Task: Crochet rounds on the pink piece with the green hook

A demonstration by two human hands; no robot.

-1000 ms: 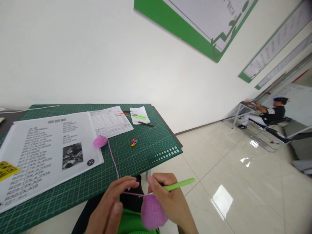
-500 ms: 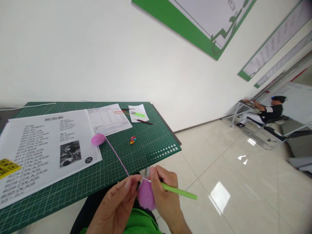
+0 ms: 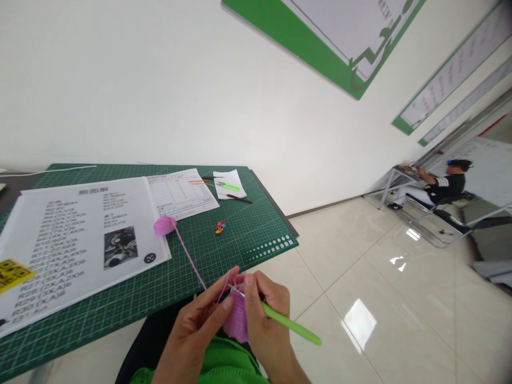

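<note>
My right hand (image 3: pixel 269 314) grips a crochet hook (image 3: pixel 294 324) with a thick green handle; its metal tip points left into the top edge of a pink crocheted piece (image 3: pixel 237 320). My left hand (image 3: pixel 204 314) pinches that piece at its upper left edge, and a strand of yarn passes over the raised index finger. From there the pink yarn (image 3: pixel 189 257) runs up across the table edge to a pink ball of yarn (image 3: pixel 165 225), which rests on the right part of a printed sheet. Part of the crocheted piece is hidden behind my fingers.
A green cutting mat (image 3: pixel 256 234) covers the table. On it lie a large printed pattern sheet (image 3: pixel 80 256), a form (image 3: pixel 182 193), green-handled snips (image 3: pixel 229 186), a dark slim tool (image 3: pixel 239 198) and several coloured stitch markers (image 3: pixel 220 227). Far right, a person (image 3: pixel 444 184) sits at another table.
My left index finger has lifted and spread from the thumb, with the yarn now over it. The hook tip has shifted slightly left at the crocheted edge. The view has moved a little.
</note>
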